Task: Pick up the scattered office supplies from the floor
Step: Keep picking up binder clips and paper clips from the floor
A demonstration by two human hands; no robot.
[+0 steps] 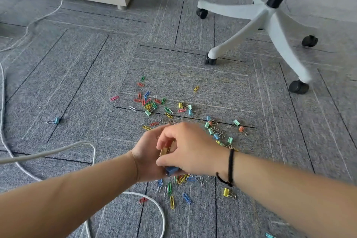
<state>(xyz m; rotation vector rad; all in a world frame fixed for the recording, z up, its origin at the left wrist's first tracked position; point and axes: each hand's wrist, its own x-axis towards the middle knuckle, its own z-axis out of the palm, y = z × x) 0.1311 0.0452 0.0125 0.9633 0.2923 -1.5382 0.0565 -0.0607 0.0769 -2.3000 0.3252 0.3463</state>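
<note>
While coloured paper clips and binder clips lie scattered on the grey carpet at centre frame, both hands meet just below them. The right hand curls its fingers around a yellow binder clip and a blue binder clip. The left hand is cupped beneath; its hold cannot be told.

Both forearms bare, no sleeves. Black cord bracelet looped twice round right wrist, knotted.

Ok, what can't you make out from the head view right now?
- What the left hand holds: the right hand covers its palm; only a yellow clip and a blue clip peek out.
- Clips under both hands: hidden.
- Teal item: cut off by the bottom edge.
- Chair base: blurred.
</note>
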